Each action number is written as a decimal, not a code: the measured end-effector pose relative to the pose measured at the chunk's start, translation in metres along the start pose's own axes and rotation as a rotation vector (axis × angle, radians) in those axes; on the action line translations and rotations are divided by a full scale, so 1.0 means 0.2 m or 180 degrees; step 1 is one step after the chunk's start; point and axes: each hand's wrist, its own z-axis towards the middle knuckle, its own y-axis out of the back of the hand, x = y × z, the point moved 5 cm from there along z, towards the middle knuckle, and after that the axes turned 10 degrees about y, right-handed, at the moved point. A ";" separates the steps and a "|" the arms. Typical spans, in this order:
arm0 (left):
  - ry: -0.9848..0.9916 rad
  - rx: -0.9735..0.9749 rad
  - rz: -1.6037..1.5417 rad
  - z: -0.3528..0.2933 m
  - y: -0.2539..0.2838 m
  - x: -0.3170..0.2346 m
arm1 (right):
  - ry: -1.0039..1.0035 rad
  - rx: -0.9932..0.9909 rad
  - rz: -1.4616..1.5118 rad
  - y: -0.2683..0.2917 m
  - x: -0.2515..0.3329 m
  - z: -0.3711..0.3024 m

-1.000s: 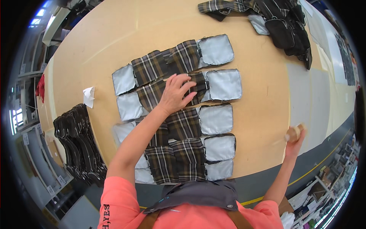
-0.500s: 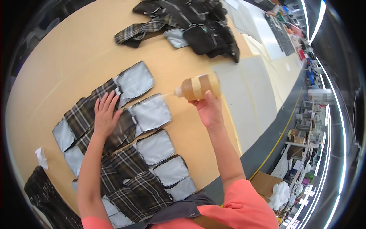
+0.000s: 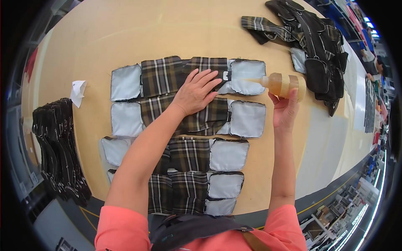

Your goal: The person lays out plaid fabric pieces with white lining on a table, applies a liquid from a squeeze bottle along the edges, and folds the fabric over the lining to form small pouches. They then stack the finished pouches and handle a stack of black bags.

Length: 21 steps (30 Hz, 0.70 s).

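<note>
My left hand (image 3: 197,93) lies flat with fingers spread over the plaid cloth (image 3: 161,75) of the farthest piece in a row. Its palm and thumb reach onto the second plaid piece (image 3: 205,119). My right hand (image 3: 287,109) grips a squeeze bottle (image 3: 278,85) of amber liquid, wrapped with a pale band and tipped sideways. The bottle's thin nozzle (image 3: 252,80) points left across the farthest piece's right grey panel (image 3: 248,88); whether it touches the panel I cannot tell. A small white label (image 3: 225,75) sits just past my left fingertips.
Nearer pieces with grey end panels (image 3: 229,155) lie along the table (image 3: 104,46). Black garments with zips and plaid parts (image 3: 318,58) are heaped at the far right. A stack of black zipped pieces (image 3: 58,146) hangs over the left edge, near a white paper scrap (image 3: 78,92).
The view has turned, so the pieces now run level. The bottle's nozzle has shifted from the second piece's grey panel to the farthest one's. My left hand stays on the cloth.
</note>
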 end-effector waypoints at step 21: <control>0.0127 -0.0343 -0.0151 0.00 0.01 0.03 | 0.0539 0.0727 -0.0987 -0.19 -0.12 0.03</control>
